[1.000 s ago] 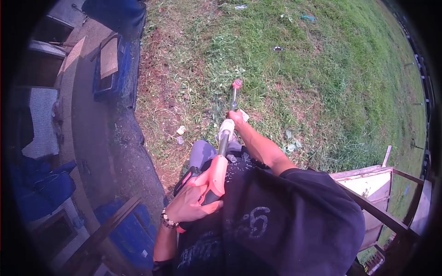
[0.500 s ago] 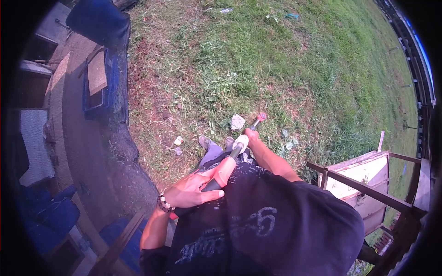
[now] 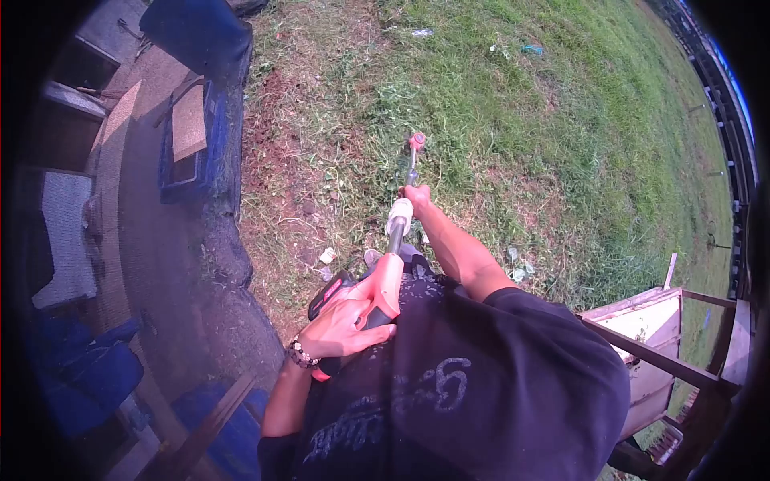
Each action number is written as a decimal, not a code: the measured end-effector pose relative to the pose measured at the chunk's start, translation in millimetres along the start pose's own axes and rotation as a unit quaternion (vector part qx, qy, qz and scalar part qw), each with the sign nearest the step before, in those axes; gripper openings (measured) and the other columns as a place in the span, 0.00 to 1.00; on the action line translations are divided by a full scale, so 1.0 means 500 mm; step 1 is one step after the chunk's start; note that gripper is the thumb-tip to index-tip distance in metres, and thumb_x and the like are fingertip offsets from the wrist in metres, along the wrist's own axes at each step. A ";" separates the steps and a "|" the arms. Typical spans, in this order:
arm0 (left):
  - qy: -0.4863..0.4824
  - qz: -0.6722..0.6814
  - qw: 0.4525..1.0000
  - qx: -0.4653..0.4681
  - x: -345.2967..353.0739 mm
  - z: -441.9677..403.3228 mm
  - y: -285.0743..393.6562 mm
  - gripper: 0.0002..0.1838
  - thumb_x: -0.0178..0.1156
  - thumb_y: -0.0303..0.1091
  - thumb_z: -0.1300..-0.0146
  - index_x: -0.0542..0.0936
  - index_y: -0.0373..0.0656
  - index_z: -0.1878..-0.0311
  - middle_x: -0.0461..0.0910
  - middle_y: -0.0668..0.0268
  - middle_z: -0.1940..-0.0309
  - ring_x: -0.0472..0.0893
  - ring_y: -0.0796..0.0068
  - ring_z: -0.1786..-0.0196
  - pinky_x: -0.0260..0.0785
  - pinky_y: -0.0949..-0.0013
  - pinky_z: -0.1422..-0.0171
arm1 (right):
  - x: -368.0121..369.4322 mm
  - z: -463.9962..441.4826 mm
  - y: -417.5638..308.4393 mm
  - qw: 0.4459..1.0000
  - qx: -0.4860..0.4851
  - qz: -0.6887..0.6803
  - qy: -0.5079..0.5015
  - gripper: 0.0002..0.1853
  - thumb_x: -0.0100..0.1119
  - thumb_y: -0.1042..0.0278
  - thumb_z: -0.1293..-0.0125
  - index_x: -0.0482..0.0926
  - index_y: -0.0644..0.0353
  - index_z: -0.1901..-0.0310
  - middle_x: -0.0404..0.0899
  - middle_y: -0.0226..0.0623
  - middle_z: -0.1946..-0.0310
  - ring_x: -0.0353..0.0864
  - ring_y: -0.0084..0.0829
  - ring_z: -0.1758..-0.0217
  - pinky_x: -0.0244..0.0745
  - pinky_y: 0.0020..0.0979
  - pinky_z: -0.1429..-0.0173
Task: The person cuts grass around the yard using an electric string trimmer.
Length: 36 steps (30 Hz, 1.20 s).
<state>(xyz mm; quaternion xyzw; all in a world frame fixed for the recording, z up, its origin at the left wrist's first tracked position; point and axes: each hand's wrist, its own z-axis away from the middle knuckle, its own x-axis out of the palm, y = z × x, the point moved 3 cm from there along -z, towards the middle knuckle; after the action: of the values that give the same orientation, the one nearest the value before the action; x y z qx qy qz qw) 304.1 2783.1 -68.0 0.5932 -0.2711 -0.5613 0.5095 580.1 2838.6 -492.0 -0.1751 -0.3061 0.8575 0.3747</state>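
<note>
A red and dark cordless grass trimmer (image 3: 388, 284) stretches from my waist out over the cut grass. My left hand (image 3: 346, 325), with a beaded bracelet at its wrist, is wrapped round the rear handle, close against my dark shirt. Beside that hand the battery pack (image 3: 330, 294) sticks out to the left. Farther along, my right hand (image 3: 416, 197) closes round the shaft, just beyond a whitish wrapped part (image 3: 399, 215). The small red end (image 3: 418, 141) of the trimmer is over the grass; whether it touches the ground I cannot tell.
Grass with cut clippings (image 3: 361, 152) covers the ground ahead. At left lie a dark raised edge (image 3: 233, 264) and a blue crate (image 3: 188, 144) with a board in it. A wooden frame with panels (image 3: 642, 325) stands close on the right. Scraps of litter (image 3: 327, 255) dot the ground.
The trimmer's far end has swung left and forward, and my right arm has reached farther out with it. The battery pack has come into sight beside my left hand.
</note>
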 end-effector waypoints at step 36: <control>-0.175 0.037 0.974 -0.139 -0.409 -0.570 0.055 0.24 0.66 0.48 0.38 0.78 0.39 0.47 0.81 0.56 0.60 0.79 0.65 0.57 0.70 0.63 0.46 | -0.018 -0.167 -0.409 0.992 0.107 0.017 0.068 0.21 0.67 0.64 0.52 0.81 0.70 0.58 0.84 0.46 0.64 0.86 0.40 0.61 0.82 0.38 0.55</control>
<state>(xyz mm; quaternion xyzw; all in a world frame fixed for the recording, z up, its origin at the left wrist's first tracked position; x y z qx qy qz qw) 533.9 3042.1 -5.6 0.3985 -0.2972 -0.6695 0.5519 739.8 2973.7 -419.9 -0.1971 -0.1837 0.8777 0.3963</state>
